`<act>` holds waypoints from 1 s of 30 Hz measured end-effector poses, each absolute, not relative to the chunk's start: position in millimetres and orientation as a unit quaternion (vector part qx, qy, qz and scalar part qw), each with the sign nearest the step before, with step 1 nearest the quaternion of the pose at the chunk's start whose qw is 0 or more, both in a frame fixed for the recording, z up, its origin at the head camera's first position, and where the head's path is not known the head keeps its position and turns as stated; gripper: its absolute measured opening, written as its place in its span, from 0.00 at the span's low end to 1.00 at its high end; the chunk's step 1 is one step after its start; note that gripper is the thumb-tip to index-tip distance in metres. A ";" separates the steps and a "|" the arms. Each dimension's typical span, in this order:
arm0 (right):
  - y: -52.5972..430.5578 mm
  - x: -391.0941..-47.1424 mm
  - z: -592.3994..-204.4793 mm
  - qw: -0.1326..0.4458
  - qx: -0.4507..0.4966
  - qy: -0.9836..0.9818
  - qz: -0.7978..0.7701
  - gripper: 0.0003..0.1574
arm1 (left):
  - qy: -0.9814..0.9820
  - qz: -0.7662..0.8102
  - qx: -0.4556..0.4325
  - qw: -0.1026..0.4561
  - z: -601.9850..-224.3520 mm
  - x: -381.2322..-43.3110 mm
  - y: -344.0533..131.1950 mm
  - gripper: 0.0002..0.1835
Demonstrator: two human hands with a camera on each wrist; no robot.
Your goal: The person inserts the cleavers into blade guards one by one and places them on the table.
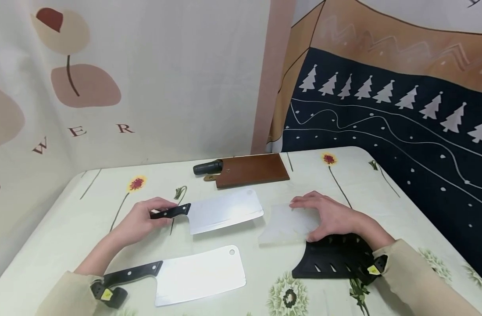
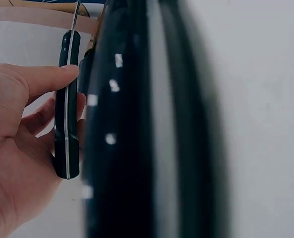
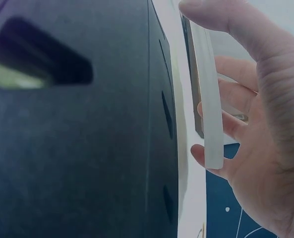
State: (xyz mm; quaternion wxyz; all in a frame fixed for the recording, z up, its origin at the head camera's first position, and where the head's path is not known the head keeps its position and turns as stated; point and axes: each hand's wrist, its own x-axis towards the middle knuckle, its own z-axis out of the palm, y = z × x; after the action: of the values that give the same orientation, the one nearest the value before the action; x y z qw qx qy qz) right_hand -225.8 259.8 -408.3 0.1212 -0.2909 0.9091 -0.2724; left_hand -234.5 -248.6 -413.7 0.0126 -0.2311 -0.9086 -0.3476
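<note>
With its thumb and fingers, my left hand (image 1: pixel 138 219) pinches the black handle of a cleaver (image 1: pixel 225 213), whose broad silver blade points right. The left wrist view shows the handle (image 2: pixel 66 114) edge-on, thumb on one side and fingers on the other. My right hand (image 1: pixel 335 217) grips a translucent white blade cover (image 1: pixel 284 224) by its right part, thumb at the near edge and fingers at the far edge. Its open left side faces the blade tip, a small gap between them. Below the right wrist lies a black slotted blade cover (image 1: pixel 331 259), large in the right wrist view.
A second cleaver (image 1: pixel 201 276) lies nearest me, handle to the left under my left wrist. At the back rests a brown leather sheath (image 1: pixel 252 171) with a black handle (image 1: pixel 207 168) sticking out. A flowered cloth (image 1: pixel 225 307) covers the table; patterned curtains hang behind.
</note>
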 end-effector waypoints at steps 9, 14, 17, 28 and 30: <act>258.3 -225.4 -409.0 0.119 -0.292 0.908 -0.275 0.50 | -0.906 -0.346 -0.244 0.020 -407.9 -237.9 -250.9 0.20; 256.1 -225.9 -408.8 0.120 -0.296 0.907 -0.275 0.50 | -0.906 -0.348 -0.242 0.016 -408.6 -239.0 -248.8 0.20; 255.4 -225.6 -407.9 0.121 -0.297 0.906 -0.277 0.51 | -0.906 -0.349 -0.241 0.016 -410.0 -239.3 -248.4 0.20; 251.4 -219.2 -402.8 0.115 -0.315 0.897 -0.287 0.50 | -0.909 -0.341 -0.240 0.017 -408.5 -239.4 -248.0 0.20; 249.6 -217.7 -401.4 0.116 -0.317 0.896 -0.289 0.50 | -0.909 -0.340 -0.239 0.017 -408.8 -239.4 -248.1 0.20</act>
State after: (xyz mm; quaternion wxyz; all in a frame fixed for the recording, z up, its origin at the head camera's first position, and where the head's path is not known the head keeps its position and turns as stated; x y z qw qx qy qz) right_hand -217.7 249.6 -401.4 0.1158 -0.3174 0.8958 -0.2888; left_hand -239.4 -248.1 -408.8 0.0166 -0.2390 -0.9094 -0.3400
